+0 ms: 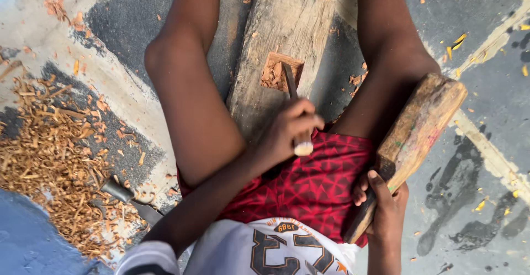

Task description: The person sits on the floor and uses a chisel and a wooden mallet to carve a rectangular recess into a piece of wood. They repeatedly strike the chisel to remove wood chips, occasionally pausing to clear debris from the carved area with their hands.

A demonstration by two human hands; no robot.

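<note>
Fingers of my left hand [287, 131] wrap tight round the chisel [292, 106], whose blade tip sits in the square mortise [281, 72] cut into the wooden beam [287, 32] running away from me between my legs. I see loose chips lying in that recess. My right hand [386, 206] is clenched on the handle of a heavy wooden mallet [417, 131], head up beside my right thigh, apart from the chisel. Grey concrete floor [486, 87] lies under everything. A heap of wood shavings [49, 159] spreads at left, with a metal tool [130, 197] at its near edge.
</note>
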